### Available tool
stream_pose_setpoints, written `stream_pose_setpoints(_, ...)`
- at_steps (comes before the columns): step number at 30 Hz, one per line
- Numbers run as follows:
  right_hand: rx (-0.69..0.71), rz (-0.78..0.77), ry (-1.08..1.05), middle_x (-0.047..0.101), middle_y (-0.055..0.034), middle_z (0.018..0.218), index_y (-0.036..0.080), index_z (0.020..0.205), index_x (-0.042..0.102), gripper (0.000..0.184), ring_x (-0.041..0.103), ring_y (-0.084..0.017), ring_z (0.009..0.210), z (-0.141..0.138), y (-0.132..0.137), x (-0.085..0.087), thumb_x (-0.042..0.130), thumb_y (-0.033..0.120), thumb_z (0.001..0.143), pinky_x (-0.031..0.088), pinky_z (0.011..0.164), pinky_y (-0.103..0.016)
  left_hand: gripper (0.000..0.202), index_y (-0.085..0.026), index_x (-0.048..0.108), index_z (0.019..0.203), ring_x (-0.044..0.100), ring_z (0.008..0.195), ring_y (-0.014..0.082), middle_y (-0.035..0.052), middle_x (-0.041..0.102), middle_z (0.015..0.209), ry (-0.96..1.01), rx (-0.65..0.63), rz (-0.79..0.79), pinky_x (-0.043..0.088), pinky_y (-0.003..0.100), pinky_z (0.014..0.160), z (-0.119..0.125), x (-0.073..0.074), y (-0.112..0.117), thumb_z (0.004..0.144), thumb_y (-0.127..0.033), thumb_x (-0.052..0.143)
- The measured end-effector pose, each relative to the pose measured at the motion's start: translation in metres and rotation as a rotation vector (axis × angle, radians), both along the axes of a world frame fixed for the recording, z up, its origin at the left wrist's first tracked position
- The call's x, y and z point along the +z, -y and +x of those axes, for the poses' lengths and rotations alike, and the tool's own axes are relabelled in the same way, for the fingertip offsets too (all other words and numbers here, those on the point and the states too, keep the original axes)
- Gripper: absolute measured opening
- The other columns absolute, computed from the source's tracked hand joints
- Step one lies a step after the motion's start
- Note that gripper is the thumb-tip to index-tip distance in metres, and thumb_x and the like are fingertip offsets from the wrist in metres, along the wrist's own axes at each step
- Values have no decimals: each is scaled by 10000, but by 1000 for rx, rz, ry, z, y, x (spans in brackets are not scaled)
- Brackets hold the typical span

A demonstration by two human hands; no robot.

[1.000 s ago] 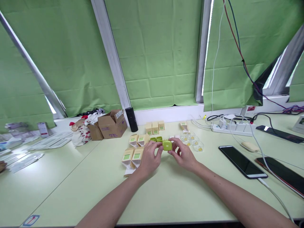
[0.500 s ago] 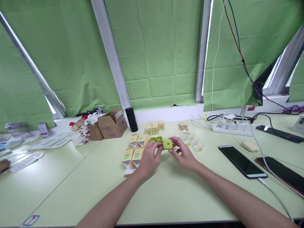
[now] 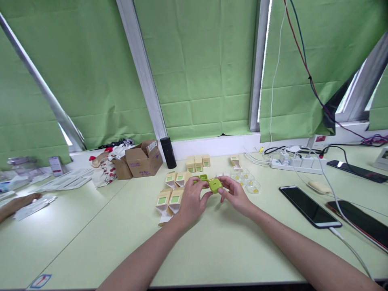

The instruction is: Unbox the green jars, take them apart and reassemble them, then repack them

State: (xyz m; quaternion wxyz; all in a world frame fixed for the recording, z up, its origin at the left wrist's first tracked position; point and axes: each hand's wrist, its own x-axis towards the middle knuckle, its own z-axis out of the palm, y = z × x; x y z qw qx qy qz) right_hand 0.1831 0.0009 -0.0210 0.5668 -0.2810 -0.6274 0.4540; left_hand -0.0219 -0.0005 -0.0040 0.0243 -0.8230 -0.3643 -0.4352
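Observation:
A small glossy green square case (image 3: 215, 186) with rounded corners and a small dark mark on its face is held above the table, tilted. My left hand (image 3: 194, 199) pinches it at its left side, and my right hand (image 3: 237, 197) grips its right edge with thumb and fingers. Just behind the left fingers sits another green piece (image 3: 203, 177), partly hidden. Beside my left hand stand open small cardboard boxes (image 3: 163, 199) with green labels. Clear round plastic pieces with yellow centres (image 3: 252, 186) lie beyond my right hand.
Small closed boxes (image 3: 198, 163) and a black cylinder (image 3: 168, 152) stand at the back, near a brown carton (image 3: 144, 159). Phones (image 3: 309, 205), cables and a power strip (image 3: 298, 163) occupy the right. Another person's hand (image 3: 26, 201) rests by plastic packets at far left.
The green case has turned and tilted between my fingers, shifting slightly right. At far left, the other person's hand has reached further in over the packets.

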Motion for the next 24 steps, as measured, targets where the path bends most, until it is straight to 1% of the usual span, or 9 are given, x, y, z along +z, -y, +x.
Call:
stream_pose_setpoints(4,10,-18,-19,702,-115,1133,206,1194,675,485,672,-248,975,0,-1,0,773,526,843,580,536,-271,392,-220,568,1319,485,1250,325,118,685,1234,-56,16,130,472,513,1032,0,1,2,946,-217,688)
stream_pose_setpoints(7,-20,-8,8,707,-110,1119,203,1190,705,482,660,-233,934,-2,0,-1,772,529,842,570,523,-264,501,-236,511,1427,451,1317,335,134,609,1370,-125,6,170,450,535,1083,2,4,6,952,-191,665)
stream_pose_setpoints(10,-47,10,69,707,-107,1143,209,1190,723,448,641,-230,953,-4,2,-3,745,517,865,566,531,-260,535,-269,489,1478,444,1332,324,134,559,1415,-189,-34,153,455,534,1098,4,6,10,970,-146,604)
stream_pose_setpoints(14,-80,40,147,716,-100,1160,220,1210,715,418,652,-224,952,-5,5,-3,711,501,901,569,584,-277,521,-300,519,1459,455,1307,314,117,571,1387,-206,-72,98,464,538,1090,5,4,10,978,-104,559)
stream_pose_setpoints(17,-116,82,184,732,-102,1153,225,1250,686,401,680,-238,998,-3,4,-2,635,500,963,579,664,-312,491,-300,528,1431,465,1310,314,109,587,1365,-121,-84,41,459,549,1095,3,2,7,974,-131,587)
stream_pose_setpoints(19,-187,146,258,744,-100,1133,231,1252,674,352,687,-245,1023,-1,3,-3,571,464,1009,582,736,-348,472,-300,534,1404,475,1316,312,103,600,1347,-19,-88,-23,460,548,1100,2,2,4,962,-164,627)
stream_pose_setpoints(22,-338,338,496,750,-101,1111,233,1179,687,245,658,-264,1052,4,1,-5,520,337,1032,561,859,-418,439,-299,573,1327,508,1306,297,89,614,1296,164,-70,-129,476,514,1094,2,4,1,919,-190,690)
stream_pose_setpoints(24,-393,474,701,746,-111,1134,226,1166,691,236,617,-291,1103,6,0,-7,513,240,1012,529,931,-463,423,-296,604,1279,549,1273,274,77,608,1267,271,-37,-206,480,479,1093,1,5,-1,886,-187,715)
